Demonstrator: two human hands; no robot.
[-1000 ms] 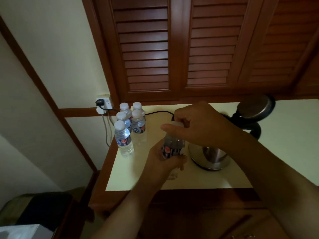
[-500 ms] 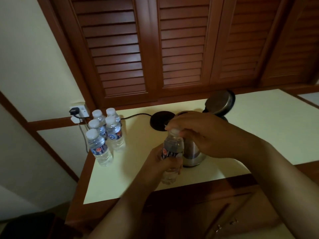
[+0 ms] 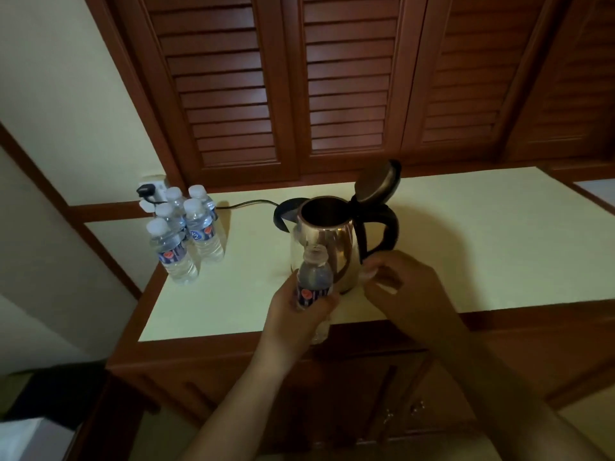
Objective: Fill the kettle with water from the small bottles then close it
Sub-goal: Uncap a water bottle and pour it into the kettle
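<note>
Hands at the near edge of the counter, one bottle held, kettle open.

Left hand [image 3: 299, 314] grips a small water bottle [image 3: 314, 281] upright, fingers wrapped round its labelled middle, neck bare and just in front of the kettle [image 3: 332, 241]. The right hand [image 3: 406, 287] sits beside it, near the foot of the kettle's black handle. Its fingers are curled in, with something pale at the tips, and I cannot tell whether they pinch anything. The steel kettle stands on the cream counter [image 3: 466, 227], lid [image 3: 377, 183] tipped up and back. Behind it lies the black base [image 3: 283, 211] and its cord [image 3: 253, 203]. Five capped bottles [image 3: 186, 231] cluster at the far left corner by the wall socket [image 3: 149, 189], with louvred wooden doors [image 3: 349, 78] beyond.
</note>
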